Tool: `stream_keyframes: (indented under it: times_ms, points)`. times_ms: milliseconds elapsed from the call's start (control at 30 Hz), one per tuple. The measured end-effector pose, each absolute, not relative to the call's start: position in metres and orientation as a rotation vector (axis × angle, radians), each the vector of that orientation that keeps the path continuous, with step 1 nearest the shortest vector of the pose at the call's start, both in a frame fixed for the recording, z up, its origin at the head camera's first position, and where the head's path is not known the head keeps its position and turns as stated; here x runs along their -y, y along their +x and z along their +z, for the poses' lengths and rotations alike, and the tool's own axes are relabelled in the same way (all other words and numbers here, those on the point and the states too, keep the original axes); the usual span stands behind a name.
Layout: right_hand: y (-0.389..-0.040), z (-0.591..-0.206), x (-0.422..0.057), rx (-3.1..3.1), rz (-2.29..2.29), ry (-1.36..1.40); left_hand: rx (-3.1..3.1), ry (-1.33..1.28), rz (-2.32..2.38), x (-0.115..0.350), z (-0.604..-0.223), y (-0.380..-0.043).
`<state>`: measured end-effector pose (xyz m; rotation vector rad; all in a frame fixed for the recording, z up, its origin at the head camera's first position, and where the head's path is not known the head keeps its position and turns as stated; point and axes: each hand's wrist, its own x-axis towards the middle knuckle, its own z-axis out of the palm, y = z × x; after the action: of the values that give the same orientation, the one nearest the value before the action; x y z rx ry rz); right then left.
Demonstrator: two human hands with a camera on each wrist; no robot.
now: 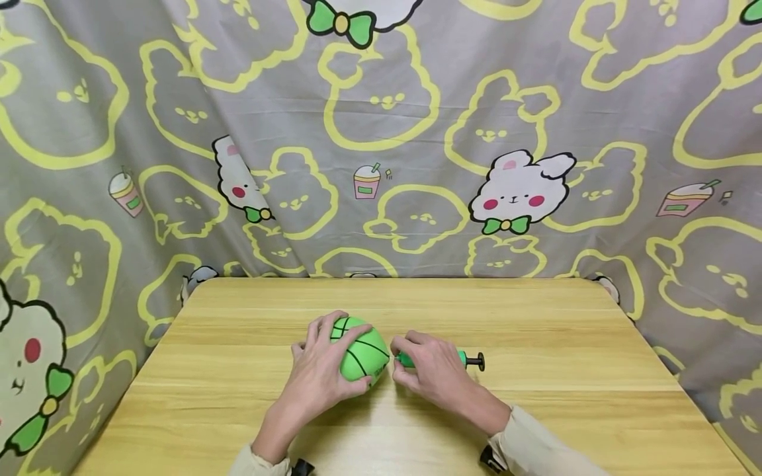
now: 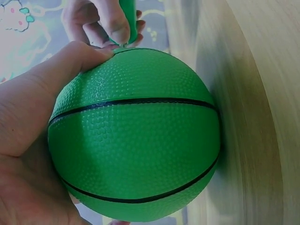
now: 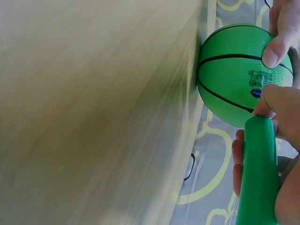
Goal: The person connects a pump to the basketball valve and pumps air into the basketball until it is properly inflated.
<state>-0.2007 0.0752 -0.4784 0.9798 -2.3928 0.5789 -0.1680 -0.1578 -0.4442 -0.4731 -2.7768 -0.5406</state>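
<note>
A small green ball (image 1: 364, 354) with black seam lines, like a mini basketball, rests on the wooden table. My left hand (image 1: 318, 367) spreads over its left side and top and grips it, thumb toward the near side. In my right hand (image 1: 431, 367) is a green hand pump (image 3: 258, 173), its black plunger handle (image 1: 479, 361) pointing right. The pump's front end faces the ball's right side, with my right thumb and fingertips right at the ball's surface. In the right wrist view a printed label (image 3: 258, 82) shows on the ball. The pump's tip is mostly hidden by my fingers.
The wooden table (image 1: 565, 396) stretches out around both hands. Behind it and at both sides hangs a grey curtain (image 1: 417, 119) with yellow outlines and cartoon rabbits.
</note>
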Motion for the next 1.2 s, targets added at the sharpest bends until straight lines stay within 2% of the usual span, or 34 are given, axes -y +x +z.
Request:
stream_keyframes:
  times_ms: [733,1200]
  points:
    - [-0.1990,-0.4804,-0.0727,2.366,0.509,1.063,2.791,-0.473,-0.512,0.1605,-0.4397,-0.1680]
    - [-0.1920,-0.4802,-0.0782,2.405,0.398,0.990,2.783,-0.465,-0.541,0.1589,-0.4438,-0.1682]
